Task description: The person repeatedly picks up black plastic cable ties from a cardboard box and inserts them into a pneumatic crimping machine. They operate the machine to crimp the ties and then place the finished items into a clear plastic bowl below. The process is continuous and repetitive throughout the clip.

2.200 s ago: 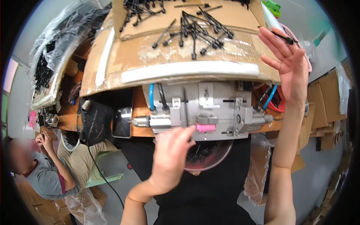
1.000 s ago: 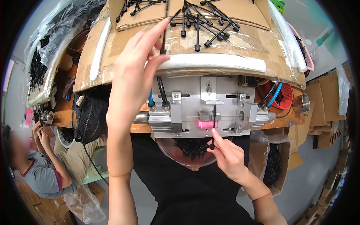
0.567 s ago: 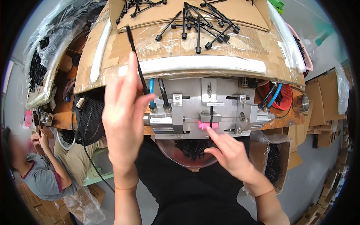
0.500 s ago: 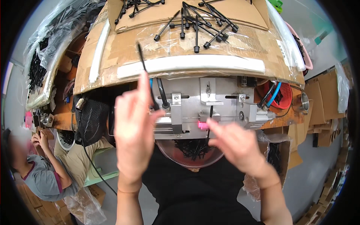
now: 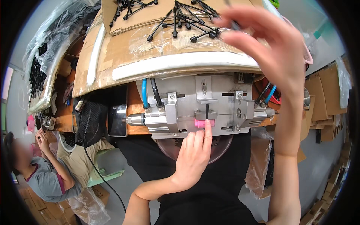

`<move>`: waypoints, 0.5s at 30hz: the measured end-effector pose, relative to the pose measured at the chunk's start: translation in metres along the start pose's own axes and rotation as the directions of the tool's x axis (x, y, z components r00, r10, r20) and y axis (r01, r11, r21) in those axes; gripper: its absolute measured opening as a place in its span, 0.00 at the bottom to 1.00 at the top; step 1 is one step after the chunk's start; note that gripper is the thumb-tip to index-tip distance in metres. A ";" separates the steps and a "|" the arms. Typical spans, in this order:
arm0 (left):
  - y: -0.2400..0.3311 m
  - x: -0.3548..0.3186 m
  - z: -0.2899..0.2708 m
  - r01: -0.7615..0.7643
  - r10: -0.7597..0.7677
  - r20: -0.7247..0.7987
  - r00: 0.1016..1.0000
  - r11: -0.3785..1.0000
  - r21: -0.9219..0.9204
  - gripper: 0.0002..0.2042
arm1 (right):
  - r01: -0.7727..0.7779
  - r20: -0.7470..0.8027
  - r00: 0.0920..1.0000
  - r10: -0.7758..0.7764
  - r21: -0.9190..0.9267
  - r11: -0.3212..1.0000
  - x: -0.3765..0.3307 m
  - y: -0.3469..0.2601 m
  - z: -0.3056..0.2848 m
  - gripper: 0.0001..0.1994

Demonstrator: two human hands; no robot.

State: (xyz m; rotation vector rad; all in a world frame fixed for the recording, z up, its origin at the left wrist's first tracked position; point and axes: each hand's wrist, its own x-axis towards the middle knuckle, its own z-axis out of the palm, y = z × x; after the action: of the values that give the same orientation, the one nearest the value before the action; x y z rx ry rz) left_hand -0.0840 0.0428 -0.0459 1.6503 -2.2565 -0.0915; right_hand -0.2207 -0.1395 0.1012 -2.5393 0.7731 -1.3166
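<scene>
Your left hand (image 5: 193, 159) presses a fingertip on the pink button (image 5: 204, 123) at 6 o'clock of the metal fixture (image 5: 198, 107). Your right hand (image 5: 268, 45), grip pinched on a black pin (image 5: 233, 23), judged to load next, at 1 o'clock.

Black pin (image 5: 206, 109) stands upright in the metal jig (image 5: 202, 107), centre slot, directly above the pink button (image 5: 203, 123); loose black pins (image 5: 180, 20) lie scattered on cardboard above the jig.
</scene>
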 end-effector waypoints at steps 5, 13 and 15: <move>-0.009 -0.001 -0.003 -0.024 0.025 -0.036 0.999 0.999 0.036 0.33 | -0.181 -0.138 0.972 0.192 0.088 0.980 -0.116 -0.042 0.018 0.18; -0.130 0.148 -0.085 -0.051 0.095 -0.548 0.831 0.994 0.094 0.17 | -0.355 -0.031 0.934 0.355 0.032 0.934 -0.208 -0.076 0.094 0.31; -0.169 0.165 -0.097 -0.104 0.081 -0.352 0.932 0.993 -0.047 0.15 | -0.336 0.012 0.942 0.336 0.046 0.941 -0.201 -0.077 0.103 0.30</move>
State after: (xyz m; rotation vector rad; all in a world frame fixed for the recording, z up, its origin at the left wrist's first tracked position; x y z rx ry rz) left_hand 0.0567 -0.1517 0.0411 1.3959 -2.0317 0.1409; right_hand -0.2053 0.0225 -0.0725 -2.2425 1.1022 -1.1990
